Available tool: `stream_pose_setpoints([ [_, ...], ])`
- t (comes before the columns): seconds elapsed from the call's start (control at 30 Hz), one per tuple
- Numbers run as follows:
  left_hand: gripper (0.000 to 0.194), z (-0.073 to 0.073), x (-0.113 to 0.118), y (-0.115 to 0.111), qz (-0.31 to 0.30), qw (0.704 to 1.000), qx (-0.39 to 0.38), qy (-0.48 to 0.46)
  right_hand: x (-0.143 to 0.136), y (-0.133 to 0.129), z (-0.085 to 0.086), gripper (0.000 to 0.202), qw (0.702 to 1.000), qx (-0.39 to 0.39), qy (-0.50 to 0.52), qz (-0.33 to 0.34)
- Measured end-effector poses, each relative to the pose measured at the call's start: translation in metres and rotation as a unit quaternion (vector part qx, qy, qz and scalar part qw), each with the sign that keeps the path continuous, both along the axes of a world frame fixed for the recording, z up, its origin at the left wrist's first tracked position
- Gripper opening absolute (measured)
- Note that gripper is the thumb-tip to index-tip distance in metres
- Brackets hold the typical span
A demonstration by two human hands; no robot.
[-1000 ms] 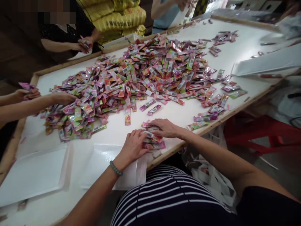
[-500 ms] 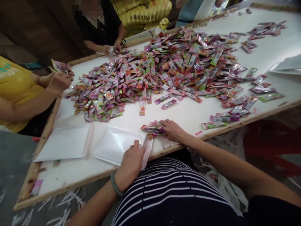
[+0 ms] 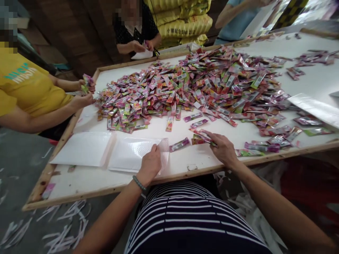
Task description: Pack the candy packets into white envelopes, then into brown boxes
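Note:
Close to the table's near edge, my left hand (image 3: 151, 163) is closed on the right end of a white bubble mailer (image 3: 128, 153), by its clear flap. Some of its fingers are hidden. My right hand (image 3: 224, 148) grips a few small stick packets (image 3: 202, 137), red, purple and green, just above the table. One purple stick packet (image 3: 180, 144) lies between the mailer and this hand. Beyond both hands spreads a large heap of such packets (image 3: 169, 88). A second white bubble mailer (image 3: 82, 148) rests flat left of the first.
A wooden rim (image 3: 106, 192) borders the white table. At the left, a person in yellow (image 3: 34, 88) holds packets; another in black (image 3: 135, 31) handles a white sheet across the table. A shiny white mailer (image 3: 315, 109) reaches in from the right. Paper strips (image 3: 63, 229) litter the floor.
My right hand has moved right, away from the mailer, with packets in it. A purple packet now lies by the flap. The white mailer at the far right has shifted over some packets.

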State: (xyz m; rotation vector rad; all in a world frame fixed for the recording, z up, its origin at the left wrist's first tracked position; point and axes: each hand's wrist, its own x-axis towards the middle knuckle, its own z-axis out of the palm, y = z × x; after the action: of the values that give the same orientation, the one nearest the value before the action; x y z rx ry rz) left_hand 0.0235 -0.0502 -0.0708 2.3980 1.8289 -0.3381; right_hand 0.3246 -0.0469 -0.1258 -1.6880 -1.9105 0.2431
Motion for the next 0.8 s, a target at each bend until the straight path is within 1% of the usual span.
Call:
stream_pose_setpoints([
  [0.03, 0.056, -0.002, 0.000, 0.001, 0.007, 1.000, 0.000, -0.014, -0.001, -0.002, 0.008, 0.062, 1.000, 0.012, 0.011, -0.021],
  [0.07, 0.058, -0.004, -0.001, 0.003, 0.013, 0.999, 0.000, -0.034, -0.005, -0.003, 0.015, 0.063, 0.999, 0.020, 0.031, -0.026],
  [0.1, 0.059, -0.006, -0.001, 0.004, 0.018, 0.998, 0.002, -0.058, -0.011, -0.003, 0.021, 0.065, 0.998, 0.025, 0.055, -0.016],
  [0.17, 0.062, -0.007, -0.001, 0.005, 0.024, 0.993, 0.009, -0.116, -0.031, -0.002, 0.029, 0.067, 0.995, 0.027, 0.082, 0.041],
  [0.2, 0.062, -0.006, -0.001, 0.006, 0.024, 0.988, 0.019, -0.150, -0.044, -0.001, 0.029, 0.065, 0.994, 0.025, 0.075, 0.080],
  [0.23, 0.061, -0.004, -0.001, 0.006, 0.023, 0.982, 0.033, -0.183, -0.056, 0.000, 0.027, 0.063, 0.991, 0.023, 0.052, 0.122],
  [0.3, 0.060, 0.000, 0.000, 0.005, 0.020, 0.968, 0.068, -0.242, -0.076, 0.003, 0.020, 0.058, 0.981, 0.027, -0.027, 0.191],
  [0.37, 0.059, 0.003, -0.001, 0.005, 0.019, 0.956, 0.088, -0.280, -0.086, 0.005, 0.013, 0.054, 0.968, 0.045, -0.116, 0.217],
  [0.43, 0.061, 0.004, -0.003, 0.004, 0.033, 0.951, 0.092, -0.293, -0.087, 0.005, 0.012, 0.052, 0.958, 0.069, -0.175, 0.217],
  [0.47, 0.060, 0.004, -0.004, 0.004, 0.041, 0.949, 0.093, -0.297, -0.085, 0.004, 0.014, 0.051, 0.953, 0.082, -0.189, 0.224],
  [0.53, 0.060, 0.003, -0.006, 0.004, 0.049, 0.947, 0.096, -0.303, -0.082, 0.002, 0.022, 0.048, 0.936, 0.109, -0.200, 0.269],
  [0.6, 0.063, 0.001, -0.005, 0.002, 0.036, 0.946, 0.087, -0.309, -0.083, 0.001, 0.032, 0.046, 0.917, 0.125, -0.210, 0.315],
  [0.63, 0.066, 0.000, -0.004, 0.001, 0.023, 0.947, 0.079, -0.312, -0.086, 0.001, 0.037, 0.045, 0.913, 0.127, -0.217, 0.321],
  [0.7, 0.070, -0.003, -0.001, -0.003, -0.007, 0.946, 0.066, -0.317, -0.095, 0.003, 0.044, 0.041, 0.916, 0.123, -0.227, 0.306],
  [0.8, 0.072, -0.005, 0.003, -0.007, -0.031, 0.939, 0.075, -0.335, -0.108, 0.007, 0.048, 0.036, 0.927, 0.121, -0.220, 0.280],
])
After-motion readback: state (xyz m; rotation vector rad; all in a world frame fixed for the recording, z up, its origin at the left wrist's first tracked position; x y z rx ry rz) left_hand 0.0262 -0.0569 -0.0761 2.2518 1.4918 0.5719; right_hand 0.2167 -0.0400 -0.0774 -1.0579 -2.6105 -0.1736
